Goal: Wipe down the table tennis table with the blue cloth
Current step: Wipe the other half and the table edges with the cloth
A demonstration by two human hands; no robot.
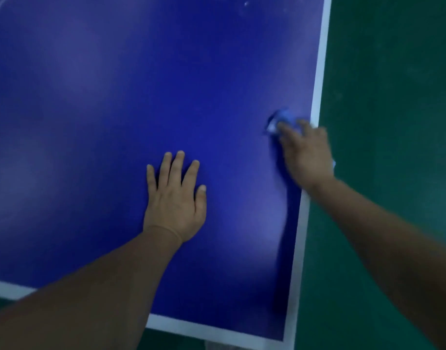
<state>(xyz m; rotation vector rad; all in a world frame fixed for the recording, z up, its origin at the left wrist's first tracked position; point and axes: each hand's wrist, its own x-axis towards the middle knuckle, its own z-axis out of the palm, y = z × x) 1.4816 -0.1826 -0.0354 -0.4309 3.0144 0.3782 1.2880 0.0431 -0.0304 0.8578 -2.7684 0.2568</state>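
The blue table tennis table (115, 97) fills most of the view, with white lines along its right and near edges. My left hand (175, 198) lies flat on the surface with fingers straight and spread. My right hand (305, 152), blurred by motion, presses a small bunched blue cloth (280, 120) onto the table close to the right white edge line. Most of the cloth is hidden under my fingers; how they grip it is too blurred to tell.
A green floor (393, 97) lies beyond the table's right edge and below the near edge. The white border line (318, 72) runs along the right side. A few pale specks (246, 3) show on the far part of the surface.
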